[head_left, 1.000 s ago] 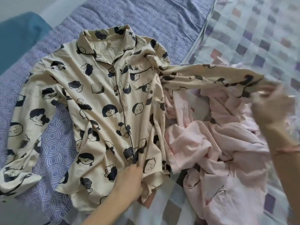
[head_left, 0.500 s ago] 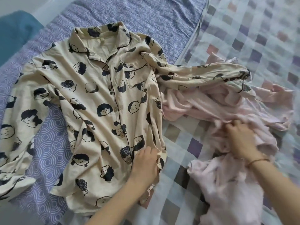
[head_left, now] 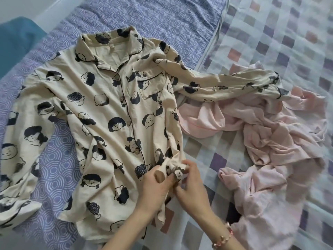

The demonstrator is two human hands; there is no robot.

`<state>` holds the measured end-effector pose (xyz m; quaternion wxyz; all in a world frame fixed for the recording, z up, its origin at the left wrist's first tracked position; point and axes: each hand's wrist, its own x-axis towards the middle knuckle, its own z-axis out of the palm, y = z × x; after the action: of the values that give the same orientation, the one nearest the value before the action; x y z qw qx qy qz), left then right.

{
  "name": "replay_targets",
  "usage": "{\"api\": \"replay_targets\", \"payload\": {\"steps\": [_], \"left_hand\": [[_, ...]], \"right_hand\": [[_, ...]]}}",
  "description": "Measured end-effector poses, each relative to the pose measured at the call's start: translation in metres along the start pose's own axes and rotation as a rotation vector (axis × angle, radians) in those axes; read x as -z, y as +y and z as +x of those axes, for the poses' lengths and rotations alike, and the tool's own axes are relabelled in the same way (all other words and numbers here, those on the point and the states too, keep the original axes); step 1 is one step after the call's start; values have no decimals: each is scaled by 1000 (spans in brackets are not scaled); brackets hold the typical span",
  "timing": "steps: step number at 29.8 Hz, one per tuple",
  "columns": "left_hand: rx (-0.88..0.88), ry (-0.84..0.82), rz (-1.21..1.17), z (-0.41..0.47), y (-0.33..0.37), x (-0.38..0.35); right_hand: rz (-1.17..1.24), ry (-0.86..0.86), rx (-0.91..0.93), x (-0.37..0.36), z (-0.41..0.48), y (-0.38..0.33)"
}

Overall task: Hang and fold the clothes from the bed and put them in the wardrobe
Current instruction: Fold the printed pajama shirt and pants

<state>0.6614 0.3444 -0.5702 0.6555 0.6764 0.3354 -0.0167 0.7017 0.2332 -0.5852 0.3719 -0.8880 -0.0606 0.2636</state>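
The right hand [head_left: 192, 184] has left the pink clothes [head_left: 266, 141] and come across to join the left hand [head_left: 154, 188] at the lower right edge of the shirt [head_left: 111, 112]. That suggests the pink heap has been pushed clear and the work is back on readying the shirt for folding. Both hands now pinch a small bunch of the shirt's cloth between thumb and curled fingers, close together and almost touching, with the fabric gathered up off the bedding between them (whether they are untwisting a turned hem or just tugging it flat cannot be told). The shirt lies front up and buttoned on the purple sheet [head_left: 144, 18]. One sleeve [head_left: 225, 87] stretches right, with its cuff end over the pink clothes on the checked blanket [head_left: 288, 42]. Nothing is folded yet, and no wardrobe is in view.
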Motion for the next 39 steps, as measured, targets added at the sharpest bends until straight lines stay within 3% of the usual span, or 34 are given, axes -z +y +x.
{"api": "replay_targets", "payload": {"steps": [3,6,7,9,11,13,15,18,21,23,24,26,27,29,31,32,36,39], "left_hand": [[8,-76,41,-7,6,0],[-153,-157,382,-17,0,3],[-225,-192,471,-21,-4,3],[-314,-208,564,-29,-5,-1],[-336,-96,505,-33,1,-7],[-325,39,352,-32,11,-9],[-320,68,246,-32,20,-5],[-413,-31,377,-36,24,1],[-497,-109,589,-33,29,17],[-506,-276,844,-34,34,21],[-423,-404,966,-34,34,20],[-120,-770,1145,-34,29,12],[28,-911,1161,-33,27,8],[206,-1021,1130,-25,28,10],[233,-934,1092,0,37,21],[201,-805,1034,18,45,29],[78,-246,939,100,80,71],[3,31,902,156,104,87]], "right_hand": [[23,343,-170,16,11,0],[205,636,-372,52,28,14],[190,645,-362,59,30,21],[69,337,-200,61,25,29],[-44,-45,-39,53,13,36],[-247,-136,51,42,8,41],[-423,-5,206,29,11,46],[-378,292,326,25,20,47],[-261,487,226,58,20,59],[-311,573,184,88,11,69],[-354,573,148,103,4,72],[-437,434,11,126,-9,77],[-480,265,-70,133,-14,78],[-571,-147,-168,140,-21,74],[-584,-429,-170,146,-20,62],[-559,-470,-137,149,-12,54],[-446,-195,76,159,45,9],[-291,-35,183,151,107,-29]]}}
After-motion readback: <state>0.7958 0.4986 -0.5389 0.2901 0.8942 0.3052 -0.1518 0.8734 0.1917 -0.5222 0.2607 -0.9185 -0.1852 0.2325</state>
